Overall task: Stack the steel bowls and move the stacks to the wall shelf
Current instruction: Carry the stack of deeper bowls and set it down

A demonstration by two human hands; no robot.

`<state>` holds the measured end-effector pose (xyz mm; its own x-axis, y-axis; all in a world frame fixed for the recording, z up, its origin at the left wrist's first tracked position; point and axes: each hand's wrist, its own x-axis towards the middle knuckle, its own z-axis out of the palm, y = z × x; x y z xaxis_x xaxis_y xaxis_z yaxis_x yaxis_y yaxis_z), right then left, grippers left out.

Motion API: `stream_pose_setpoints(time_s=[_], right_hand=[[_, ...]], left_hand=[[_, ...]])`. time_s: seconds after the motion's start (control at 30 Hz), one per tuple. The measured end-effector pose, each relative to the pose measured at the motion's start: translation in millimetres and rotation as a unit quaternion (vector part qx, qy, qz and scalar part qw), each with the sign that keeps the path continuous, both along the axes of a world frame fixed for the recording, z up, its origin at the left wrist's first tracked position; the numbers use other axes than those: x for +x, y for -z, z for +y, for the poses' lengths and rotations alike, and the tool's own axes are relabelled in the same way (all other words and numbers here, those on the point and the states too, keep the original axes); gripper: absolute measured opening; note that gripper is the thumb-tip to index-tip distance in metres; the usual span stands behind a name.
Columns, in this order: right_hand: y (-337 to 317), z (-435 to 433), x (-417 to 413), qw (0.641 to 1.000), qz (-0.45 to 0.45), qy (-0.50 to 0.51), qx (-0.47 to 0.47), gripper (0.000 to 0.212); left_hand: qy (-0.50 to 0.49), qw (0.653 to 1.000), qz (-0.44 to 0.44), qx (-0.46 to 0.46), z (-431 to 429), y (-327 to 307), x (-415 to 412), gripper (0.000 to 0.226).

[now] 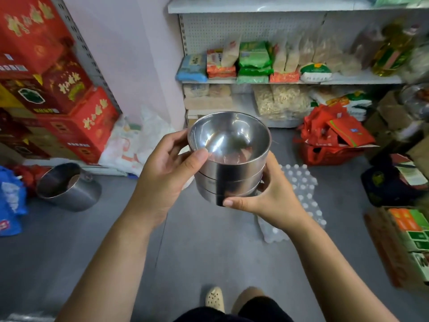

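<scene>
A stack of steel bowls (228, 159) is held in mid-air in front of me, the top bowl's shiny inside facing up. My left hand (167, 175) grips the stack's left side, thumb hooked over the top rim. My right hand (267, 201) holds the stack low on its right side, thumb across the bottom bowl. Ahead stands a white wall shelf (267, 6) with a pegboard back; its lower boards carry food packets.
A large steel pot (69, 187) lies tilted on the grey floor at left beside red cartons (76, 108). A shrink-wrapped pack of bottles (304, 194) sits below my right hand. Red bags (329, 135) and cardboard boxes (406, 240) crowd the right side.
</scene>
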<state>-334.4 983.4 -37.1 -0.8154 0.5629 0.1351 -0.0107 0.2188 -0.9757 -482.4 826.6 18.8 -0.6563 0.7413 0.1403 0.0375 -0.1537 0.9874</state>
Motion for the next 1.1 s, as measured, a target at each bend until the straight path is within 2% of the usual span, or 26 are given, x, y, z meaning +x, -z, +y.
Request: stream_pose_setpoints(time_s=[0.17, 0.27, 0.47, 0.63, 0.73, 0.83, 1.0, 1.1], right_hand=[[10, 54, -53, 1.0, -0.009, 0.019, -0.008, 0.114], [16, 95, -83, 1.0, -0.012, 0.02, -0.007, 0.112], [14, 205, -147, 1.0, -0.008, 0.011, -0.001, 0.112], [0, 304, -191, 1.0, -0.015, -0.011, 0.01, 0.117], [-4, 355, -214, 1.0, -0.022, -0.016, 0.015, 0.119], [-7, 396, -239, 0.999, -0.034, -0.027, 0.024, 0.122], [-6, 455, -289, 0.998, -0.046, -0.042, 0.026, 0.111], [-5, 495, -328, 0.998, -0.044, -0.028, 0.03, 0.103]], left_hand=[[0.014, 1.0, -0.008, -0.014, 62, 10, -62, 0.062], [0.016, 1.0, -0.015, -0.019, 105, 17, -93, 0.058], [-0.008, 1.0, -0.004, -0.018, 211, 15, -150, 0.051], [-0.024, 1.0, 0.007, -0.017, 305, 5, -192, 0.052], [-0.019, 1.0, 0.009, -0.019, 352, 3, -213, 0.061], [-0.016, 0.999, 0.01, -0.033, 390, 4, -240, 0.057], [-0.007, 0.998, 0.017, -0.062, 446, 6, -297, 0.059], [0.01, 0.996, 0.024, -0.08, 487, 3, -343, 0.07]])
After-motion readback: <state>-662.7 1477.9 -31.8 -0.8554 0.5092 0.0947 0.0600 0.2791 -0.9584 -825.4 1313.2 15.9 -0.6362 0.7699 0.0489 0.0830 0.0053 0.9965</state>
